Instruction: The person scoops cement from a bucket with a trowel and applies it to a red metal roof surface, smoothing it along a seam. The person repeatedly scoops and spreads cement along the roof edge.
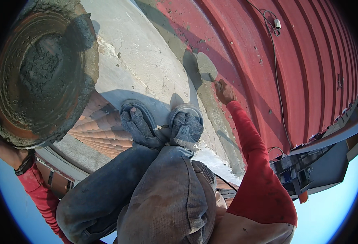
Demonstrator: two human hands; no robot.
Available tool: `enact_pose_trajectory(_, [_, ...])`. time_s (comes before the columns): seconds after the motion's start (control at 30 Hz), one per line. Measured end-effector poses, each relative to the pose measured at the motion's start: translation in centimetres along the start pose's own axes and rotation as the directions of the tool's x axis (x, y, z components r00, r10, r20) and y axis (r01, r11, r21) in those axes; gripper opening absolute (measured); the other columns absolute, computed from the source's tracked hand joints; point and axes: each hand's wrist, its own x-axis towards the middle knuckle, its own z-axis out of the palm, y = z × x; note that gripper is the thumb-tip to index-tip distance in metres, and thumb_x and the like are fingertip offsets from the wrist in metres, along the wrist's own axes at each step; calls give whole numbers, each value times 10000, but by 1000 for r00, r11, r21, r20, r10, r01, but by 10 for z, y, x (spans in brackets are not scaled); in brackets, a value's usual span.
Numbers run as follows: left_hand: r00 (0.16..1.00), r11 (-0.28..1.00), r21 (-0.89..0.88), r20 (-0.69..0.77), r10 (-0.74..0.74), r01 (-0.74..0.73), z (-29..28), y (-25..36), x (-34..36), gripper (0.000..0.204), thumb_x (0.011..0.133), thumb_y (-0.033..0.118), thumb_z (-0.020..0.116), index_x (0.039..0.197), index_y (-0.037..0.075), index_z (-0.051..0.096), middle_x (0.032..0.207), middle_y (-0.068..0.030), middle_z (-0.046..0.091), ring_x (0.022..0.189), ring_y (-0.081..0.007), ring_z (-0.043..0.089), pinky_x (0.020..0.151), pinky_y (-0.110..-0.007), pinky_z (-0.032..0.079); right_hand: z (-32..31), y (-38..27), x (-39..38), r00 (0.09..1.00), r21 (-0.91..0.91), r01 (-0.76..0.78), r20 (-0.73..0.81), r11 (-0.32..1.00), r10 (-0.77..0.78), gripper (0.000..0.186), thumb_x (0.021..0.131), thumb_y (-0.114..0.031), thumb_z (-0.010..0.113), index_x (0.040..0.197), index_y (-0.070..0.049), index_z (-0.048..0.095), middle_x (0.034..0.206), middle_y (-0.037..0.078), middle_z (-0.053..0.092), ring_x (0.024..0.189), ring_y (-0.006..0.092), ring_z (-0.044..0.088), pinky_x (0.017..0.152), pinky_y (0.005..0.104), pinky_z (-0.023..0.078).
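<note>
My left hand holds up a round rusty metal pan by its lower rim; a lump of wet grey mortar lies in it. My right hand, in a red sleeve, grips a trowel whose blade presses against the grey mortar strip where the concrete ledge meets the red roof. I squat with both sandalled feet on the ledge.
A pale concrete wall top runs under my feet. Red corrugated metal roofing lies to the right, with a cable and small white box on it. Brick wall drops away at left; sky below.
</note>
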Motion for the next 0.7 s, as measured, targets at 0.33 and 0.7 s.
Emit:
enact_pose_trajectory(0.33, [972, 973, 84, 116, 203, -213, -12, -7, 7, 707, 911, 260, 680, 1453, -70, 369, 1416, -185, 480, 1241, -258, 527, 1074, -378, 418, 47, -131, 141, 914, 122, -298, 323, 947, 246, 485, 1006, -457, 421, 1203, -57, 611, 853, 158, 683, 687, 286, 698, 639, 482, 569])
enact_pose_trajectory(0.7, [993, 993, 46, 57, 104, -106, -13, -29, 1, 766, 878, 286, 710, 1459, -69, 358, 1420, -185, 477, 1249, -262, 522, 1077, -378, 414, 50, 4, -76, 948, -18, -269, 171, 963, 268, 467, 1010, -386, 425, 1117, 39, 587, 827, 236, 691, 686, 332, 719, 593, 464, 577])
